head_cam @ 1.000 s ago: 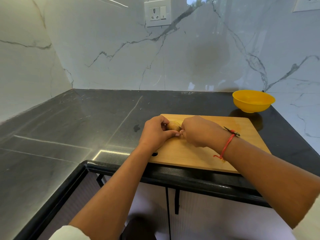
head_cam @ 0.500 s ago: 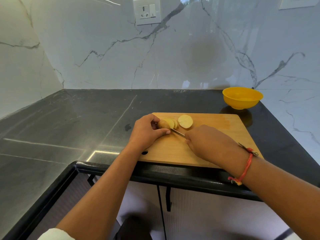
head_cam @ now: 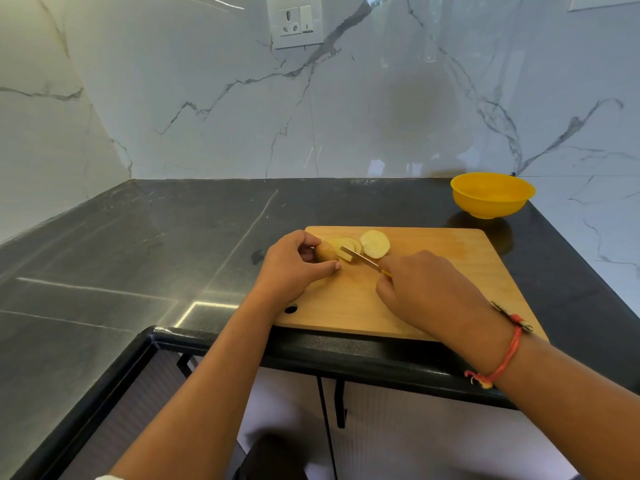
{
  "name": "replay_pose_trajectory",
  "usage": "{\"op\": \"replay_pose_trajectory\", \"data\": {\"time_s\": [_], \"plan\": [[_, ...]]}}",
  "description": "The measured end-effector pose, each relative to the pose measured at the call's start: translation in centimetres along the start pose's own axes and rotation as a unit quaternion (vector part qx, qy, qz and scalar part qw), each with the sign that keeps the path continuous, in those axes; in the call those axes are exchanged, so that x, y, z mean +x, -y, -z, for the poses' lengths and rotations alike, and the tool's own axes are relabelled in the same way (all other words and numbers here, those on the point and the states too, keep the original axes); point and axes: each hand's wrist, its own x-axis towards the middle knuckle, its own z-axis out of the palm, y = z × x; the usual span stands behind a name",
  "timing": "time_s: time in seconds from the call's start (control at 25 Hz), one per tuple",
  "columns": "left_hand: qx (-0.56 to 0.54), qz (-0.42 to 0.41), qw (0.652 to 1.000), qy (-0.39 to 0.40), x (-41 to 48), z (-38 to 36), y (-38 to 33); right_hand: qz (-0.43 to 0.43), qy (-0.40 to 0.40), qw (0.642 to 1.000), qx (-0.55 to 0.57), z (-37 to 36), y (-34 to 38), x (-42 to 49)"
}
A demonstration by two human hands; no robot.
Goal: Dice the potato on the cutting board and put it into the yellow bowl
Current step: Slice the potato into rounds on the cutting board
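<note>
Your left hand (head_cam: 294,266) holds the potato (head_cam: 325,253) on the wooden board (head_cam: 443,247). Cut slices (head_cam: 374,243) lie just past it. Your right hand (head_cam: 426,289) grips the knife (head_cam: 358,257). Beyond it, the yellow bowl (head_cam: 491,200) sits on the black counter (head_cam: 138,237) by the marble wall (head_cam: 207,98).

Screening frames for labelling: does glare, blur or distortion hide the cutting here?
Head view: wide-angle distortion bends the countertop edge; glare patches lie on it left of the cutting board; the potato, knife, left hand and right hand look sharp and unobscured.
</note>
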Motion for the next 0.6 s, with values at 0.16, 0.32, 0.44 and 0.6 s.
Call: {"op": "replay_pose_trajectory", "data": {"time_s": [0.16, 0.32, 0.44, 0.6], "plan": [[-0.001, 0.003, 1.000, -0.001, 0.0, -0.1, 0.0, -0.016, -0.029, 0.999, 0.033, 0.0, 1.9, 0.9], [0.000, -0.002, 1.000, -0.014, -0.1, -0.1, 0.0, -0.039, -0.021, 0.999, 0.025, -0.5, 3.2, 2.3], [0.001, 0.000, 1.000, -0.022, -0.1, -0.1, 0.0, -0.026, -0.018, 0.999, 0.023, -0.5, 3.5, 2.5], [-0.003, 0.004, 1.000, -0.024, -0.1, 0.0, -0.1, -0.019, -0.015, 1.000, 0.019, -0.2, 3.7, 2.4]]}}
